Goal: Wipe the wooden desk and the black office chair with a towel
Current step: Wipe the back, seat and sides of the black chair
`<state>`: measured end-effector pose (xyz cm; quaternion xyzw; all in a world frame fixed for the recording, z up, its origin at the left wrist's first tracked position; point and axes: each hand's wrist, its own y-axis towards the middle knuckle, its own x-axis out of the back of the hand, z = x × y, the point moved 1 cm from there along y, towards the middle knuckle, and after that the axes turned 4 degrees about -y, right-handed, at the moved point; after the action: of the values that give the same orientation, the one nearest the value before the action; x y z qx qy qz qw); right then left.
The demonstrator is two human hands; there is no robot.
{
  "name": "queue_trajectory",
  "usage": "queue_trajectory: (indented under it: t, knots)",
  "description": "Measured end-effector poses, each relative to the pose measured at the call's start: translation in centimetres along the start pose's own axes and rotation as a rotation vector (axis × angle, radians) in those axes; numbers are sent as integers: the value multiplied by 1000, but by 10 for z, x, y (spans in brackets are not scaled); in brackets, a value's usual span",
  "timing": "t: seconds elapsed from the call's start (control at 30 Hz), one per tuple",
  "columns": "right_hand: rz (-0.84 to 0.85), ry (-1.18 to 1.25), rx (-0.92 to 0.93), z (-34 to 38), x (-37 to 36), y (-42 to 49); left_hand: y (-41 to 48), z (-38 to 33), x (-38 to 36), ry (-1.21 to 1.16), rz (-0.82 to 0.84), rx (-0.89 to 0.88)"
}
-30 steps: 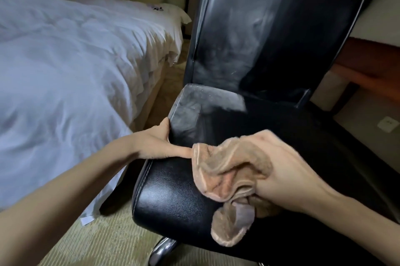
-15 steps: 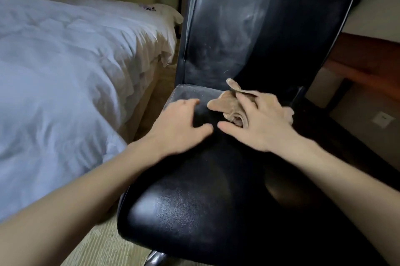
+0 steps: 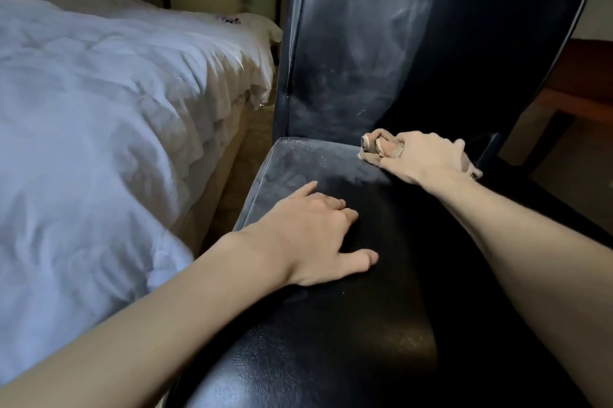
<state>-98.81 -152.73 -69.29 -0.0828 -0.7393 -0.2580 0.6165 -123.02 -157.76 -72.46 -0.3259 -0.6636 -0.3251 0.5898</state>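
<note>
The black office chair (image 3: 331, 324) fills the middle of the view, its tall backrest (image 3: 381, 42) showing dusty grey smears. My right hand (image 3: 428, 158) grips a crumpled beige towel (image 3: 373, 147) and presses it onto the back of the seat, right where the seat meets the backrest. My left hand (image 3: 318, 235) rests palm down on the left part of the seat, fingers loosely bent, holding nothing. A dusty patch of seat lies between the two hands. A corner of the wooden desk (image 3: 583, 76) shows behind the chair at the right.
A bed with a rumpled white duvet (image 3: 116, 125) stands close along the chair's left side. A narrow strip of beige carpet (image 3: 245, 162) runs between them. Wall and floor show at the far right.
My right hand has carried the towel from the seat's front to the rear seam. My left hand left the seat's left edge and now lies flat on top. The view has come closer.
</note>
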Motion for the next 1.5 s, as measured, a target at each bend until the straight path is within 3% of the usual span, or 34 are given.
queue_trajectory:
  t: [0.27, 0.43, 0.5, 0.63, 0.73, 0.83, 0.93, 1.03, 1.27, 1.33, 1.43, 1.5]
  knots:
    - [56, -6, 349, 27, 36, -68, -7, -14, 5, 52, 66, -3]
    - [338, 415, 359, -5, 68, -100, -25, -39, 12, 183, -12, -12]
    - [267, 477, 257, -17, 78, -100, -29, -39, 19, 173, 22, -4]
    - [-58, 204, 62, -23, 74, -81, -30, -27, 30, 69, 33, -35]
    - [-183, 208, -5, -16, 65, -49, -27, -19, 30, 78, -14, -71]
    - [-51, 282, -76, -1, 36, -13, -23, -14, 21, 133, -47, -114]
    - [128, 158, -66, 21, 0, 4, -22, -6, 16, 85, -91, -128]
    - [20, 25, 16, 31, -12, 7, -25, -3, 11, 19, -127, -142]
    - [13, 211, 362, 61, 24, -60, -28, -6, 11, 36, -159, -156]
    - [80, 275, 470, 61, 32, -86, -31, -11, 11, 41, -193, -168]
    - [162, 446, 410, 45, 45, -86, -36, -11, 11, -19, -157, -149]
    - [45, 517, 276, 35, 52, -63, -37, -6, 15, -84, -130, -127]
